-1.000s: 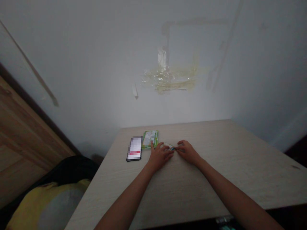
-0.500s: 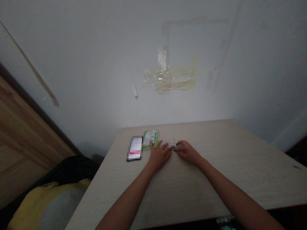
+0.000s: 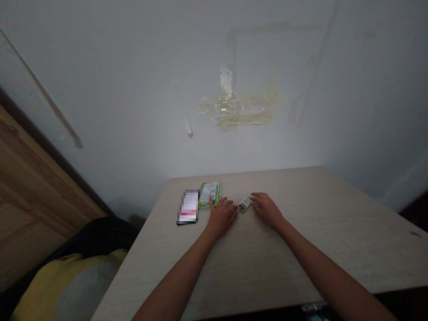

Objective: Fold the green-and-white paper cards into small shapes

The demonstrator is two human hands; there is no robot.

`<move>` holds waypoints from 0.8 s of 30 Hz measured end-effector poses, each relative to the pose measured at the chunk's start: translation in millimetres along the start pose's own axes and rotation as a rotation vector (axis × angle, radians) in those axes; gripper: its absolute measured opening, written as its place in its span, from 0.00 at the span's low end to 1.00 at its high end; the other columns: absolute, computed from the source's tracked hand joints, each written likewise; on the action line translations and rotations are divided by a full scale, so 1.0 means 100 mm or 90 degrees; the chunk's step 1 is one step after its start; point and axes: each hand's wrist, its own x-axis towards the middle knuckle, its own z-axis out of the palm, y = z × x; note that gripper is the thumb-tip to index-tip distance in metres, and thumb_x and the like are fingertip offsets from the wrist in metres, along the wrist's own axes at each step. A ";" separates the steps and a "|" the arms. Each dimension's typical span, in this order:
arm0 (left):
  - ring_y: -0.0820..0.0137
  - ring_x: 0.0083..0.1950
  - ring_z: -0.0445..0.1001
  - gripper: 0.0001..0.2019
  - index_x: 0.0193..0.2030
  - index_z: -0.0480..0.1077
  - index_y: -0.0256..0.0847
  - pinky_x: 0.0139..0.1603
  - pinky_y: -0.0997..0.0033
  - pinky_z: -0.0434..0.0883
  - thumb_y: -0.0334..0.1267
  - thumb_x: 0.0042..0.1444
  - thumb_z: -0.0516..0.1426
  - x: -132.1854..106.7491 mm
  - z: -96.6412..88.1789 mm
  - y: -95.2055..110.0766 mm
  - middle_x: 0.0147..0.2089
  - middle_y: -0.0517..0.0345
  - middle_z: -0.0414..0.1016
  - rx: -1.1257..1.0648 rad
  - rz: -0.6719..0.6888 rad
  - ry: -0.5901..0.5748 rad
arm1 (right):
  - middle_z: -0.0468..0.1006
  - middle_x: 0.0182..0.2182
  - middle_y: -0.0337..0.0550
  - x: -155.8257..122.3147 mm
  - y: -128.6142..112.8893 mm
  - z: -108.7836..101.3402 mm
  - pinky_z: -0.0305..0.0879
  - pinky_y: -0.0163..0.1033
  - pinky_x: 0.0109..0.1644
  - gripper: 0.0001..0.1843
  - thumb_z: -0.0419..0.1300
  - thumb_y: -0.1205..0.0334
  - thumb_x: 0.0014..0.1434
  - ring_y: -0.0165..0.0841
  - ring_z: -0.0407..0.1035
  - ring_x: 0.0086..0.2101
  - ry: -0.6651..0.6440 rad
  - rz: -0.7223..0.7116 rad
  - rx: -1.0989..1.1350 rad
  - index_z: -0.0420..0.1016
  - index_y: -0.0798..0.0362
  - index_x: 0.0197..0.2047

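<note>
A small flat packet (image 3: 244, 203), white with coloured print and a green-yellow lower edge, lies slanted on the table between my hands. My right hand (image 3: 266, 209) has its thumb and fingertips at the packet's upper right end, pinching it there. My left hand (image 3: 223, 218) rests on the table with fingers spread and nothing in them. Its fingertips come close to the packet's left side. The left thumb reaches the lower edge of a larger green and white packet (image 3: 210, 194), which lies flat behind that hand.
A phone (image 3: 188, 207) with a blurred-out screen lies left of the green packet. The pale wooden table (image 3: 301, 263) meets a wall (image 3: 133, 89) with peeling clear tape (image 3: 230, 104). At the lower left, a yellow and grey cloth item (image 3: 73, 285) sits beside the table near wooden panelling (image 3: 23, 191).
The small packet has turned to a slant and shows more of its face. My right hand has shifted slightly right and up. My left fingers have drawn back a little from the packet.
</note>
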 end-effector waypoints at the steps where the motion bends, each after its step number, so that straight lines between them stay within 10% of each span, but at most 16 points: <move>1: 0.59 0.65 0.61 0.12 0.50 0.71 0.54 0.65 0.28 0.31 0.45 0.64 0.50 0.00 0.00 0.00 0.56 0.58 0.73 -0.004 -0.001 0.002 | 0.74 0.52 0.54 0.00 0.01 0.00 0.61 0.49 0.60 0.17 0.56 0.68 0.58 0.41 0.65 0.54 -0.009 0.005 -0.015 0.77 0.56 0.51; 24: 0.53 0.67 0.56 0.13 0.50 0.72 0.54 0.63 0.23 0.34 0.46 0.63 0.51 0.00 0.02 -0.04 0.58 0.57 0.71 0.033 -0.060 0.006 | 0.78 0.39 0.50 0.02 -0.10 -0.02 0.64 0.43 0.51 0.14 0.55 0.66 0.61 0.38 0.68 0.44 -0.026 -0.021 -0.009 0.78 0.55 0.47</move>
